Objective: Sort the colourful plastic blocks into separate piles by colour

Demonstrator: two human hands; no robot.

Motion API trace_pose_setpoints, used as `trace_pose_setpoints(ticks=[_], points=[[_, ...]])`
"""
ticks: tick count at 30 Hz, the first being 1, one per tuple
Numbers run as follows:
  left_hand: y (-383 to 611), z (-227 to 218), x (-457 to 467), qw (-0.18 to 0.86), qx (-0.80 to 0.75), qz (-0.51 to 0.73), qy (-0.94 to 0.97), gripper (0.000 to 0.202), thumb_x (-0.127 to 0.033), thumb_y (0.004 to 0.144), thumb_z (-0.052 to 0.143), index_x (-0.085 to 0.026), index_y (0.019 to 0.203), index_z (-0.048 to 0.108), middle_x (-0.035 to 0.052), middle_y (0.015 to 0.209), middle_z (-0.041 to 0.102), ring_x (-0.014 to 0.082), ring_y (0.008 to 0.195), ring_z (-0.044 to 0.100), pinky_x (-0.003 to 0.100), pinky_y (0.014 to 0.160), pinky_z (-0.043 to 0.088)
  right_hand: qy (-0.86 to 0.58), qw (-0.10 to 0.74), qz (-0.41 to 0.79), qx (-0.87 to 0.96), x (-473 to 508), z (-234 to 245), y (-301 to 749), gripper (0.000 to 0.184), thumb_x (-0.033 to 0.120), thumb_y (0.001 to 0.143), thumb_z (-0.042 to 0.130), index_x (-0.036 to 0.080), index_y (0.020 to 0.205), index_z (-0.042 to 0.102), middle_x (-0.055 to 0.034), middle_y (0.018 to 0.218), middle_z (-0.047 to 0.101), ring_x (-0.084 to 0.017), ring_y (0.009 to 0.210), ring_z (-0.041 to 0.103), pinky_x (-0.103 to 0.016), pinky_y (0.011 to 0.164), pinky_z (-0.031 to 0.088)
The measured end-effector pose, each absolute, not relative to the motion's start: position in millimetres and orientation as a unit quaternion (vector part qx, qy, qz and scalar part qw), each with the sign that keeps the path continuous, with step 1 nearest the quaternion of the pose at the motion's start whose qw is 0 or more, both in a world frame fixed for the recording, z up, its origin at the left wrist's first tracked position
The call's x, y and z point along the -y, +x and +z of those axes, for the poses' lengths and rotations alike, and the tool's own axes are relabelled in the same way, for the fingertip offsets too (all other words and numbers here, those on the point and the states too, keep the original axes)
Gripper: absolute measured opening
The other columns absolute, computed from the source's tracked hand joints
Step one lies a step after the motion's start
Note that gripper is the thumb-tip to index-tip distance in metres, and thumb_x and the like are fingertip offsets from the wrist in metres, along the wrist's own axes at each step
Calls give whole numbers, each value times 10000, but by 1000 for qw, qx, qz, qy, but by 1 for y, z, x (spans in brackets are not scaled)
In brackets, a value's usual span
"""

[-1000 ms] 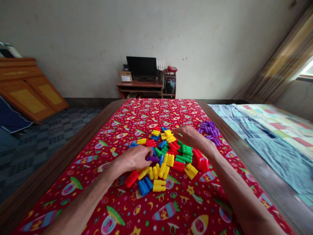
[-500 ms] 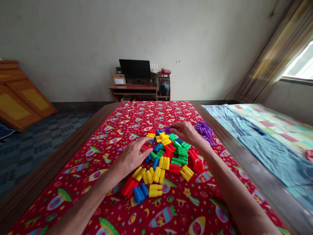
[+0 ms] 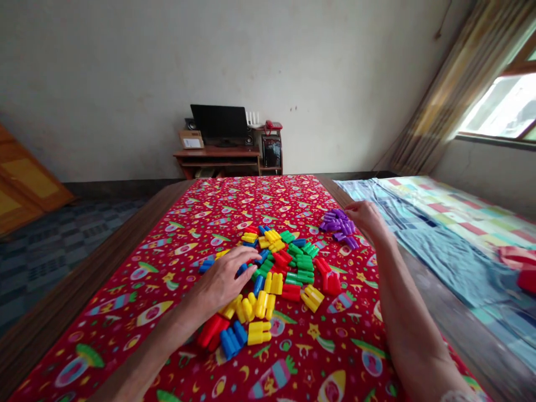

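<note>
A heap of mixed plastic blocks (image 3: 288,262) in yellow, red, green and blue lies on the red rocket-print tablecloth (image 3: 176,262). A separate small pile of purple blocks (image 3: 337,226) sits to its right. My left hand (image 3: 224,279) lies flat on the heap's left side with its fingers stretched out over blue and yellow blocks. My right hand (image 3: 367,219) is at the right edge of the purple pile with its fingers curled. Whatever they grip is hidden.
The table's wooden edge (image 3: 84,273) runs along both sides. A bed with a patchwork cover (image 3: 452,223) lies right of the table. A desk with a monitor (image 3: 220,120) stands at the far wall. A curtain (image 3: 444,100) and a window are at the upper right.
My right hand moved from the heap's far side rightward to the purple pile, with a purple block at its fingertips half a second ago. My left hand shifted a little forward. The view turned right.
</note>
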State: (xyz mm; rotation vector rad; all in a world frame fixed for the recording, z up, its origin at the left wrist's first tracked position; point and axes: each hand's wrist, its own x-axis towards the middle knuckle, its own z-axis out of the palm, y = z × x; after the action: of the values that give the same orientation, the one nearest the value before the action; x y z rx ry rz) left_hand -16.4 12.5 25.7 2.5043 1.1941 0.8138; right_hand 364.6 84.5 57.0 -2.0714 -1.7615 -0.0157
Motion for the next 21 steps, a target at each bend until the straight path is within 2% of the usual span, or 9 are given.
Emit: trace_pose_setpoints(ticks=[2, 4, 6, 8, 12, 16, 21], points=[[-17, 27, -13, 122, -405, 281, 861, 280, -340, 908, 449, -207, 986, 682, 77, 1096, 691, 212, 1032, 651, 323, 972, 504, -769, 153, 0, 621, -76, 63, 366, 281, 289, 843, 542, 142, 905, 773, -101, 800, 727, -211, 748, 666, -264, 598, 413], [-18, 26, -14, 118, -397, 285, 864, 280, -332, 908, 450, -202, 992, 683, 80, 1095, 692, 211, 1033, 654, 317, 969, 506, -786, 60, 1, 616, -67, 61, 366, 240, 306, 818, 601, 145, 880, 768, -124, 863, 728, -230, 783, 678, -272, 610, 425], [-18, 23, -15, 112, -389, 288, 868, 282, -326, 908, 453, -195, 1000, 684, 86, 1099, 690, 214, 1030, 657, 320, 964, 512, -779, -13, -1, 627, -57, 48, 367, 226, 320, 784, 668, 155, 909, 758, -147, 971, 722, -253, 864, 684, -280, 645, 444], [-18, 20, -16, 102, -381, 293, 871, 284, -323, 911, 449, -189, 1003, 683, 91, 1098, 688, 216, 1030, 657, 327, 959, 518, -764, -43, -1, 644, -48, 33, 369, 252, 337, 792, 671, 164, 960, 746, -156, 1047, 710, -266, 940, 677, -283, 673, 450], [-18, 15, -16, 82, -363, 301, 878, 275, -309, 918, 444, -187, 993, 679, 92, 1096, 685, 215, 1035, 654, 337, 948, 527, -772, -12, -10, 635, -40, 17, 376, 284, 346, 861, 567, 159, 988, 738, -145, 1022, 718, -259, 955, 671, -267, 667, 428], [-17, 12, -16, 77, -356, 299, 882, 258, -291, 922, 451, -186, 994, 674, 92, 1100, 684, 213, 1023, 657, 341, 933, 537, -781, 77, -44, 619, -57, 33, 378, 293, 311, 888, 512, 167, 1020, 731, -118, 981, 731, -232, 913, 669, -250, 645, 390], [-19, 13, -15, 62, -359, 299, 882, 253, -278, 923, 449, -187, 997, 673, 94, 1114, 680, 218, 1046, 650, 349, 953, 526, -769, 93, -54, 630, -81, 51, 372, 283, 283, 894, 515, 141, 1021, 724, -129, 985, 729, -213, 878, 660, -244, 602, 356]])
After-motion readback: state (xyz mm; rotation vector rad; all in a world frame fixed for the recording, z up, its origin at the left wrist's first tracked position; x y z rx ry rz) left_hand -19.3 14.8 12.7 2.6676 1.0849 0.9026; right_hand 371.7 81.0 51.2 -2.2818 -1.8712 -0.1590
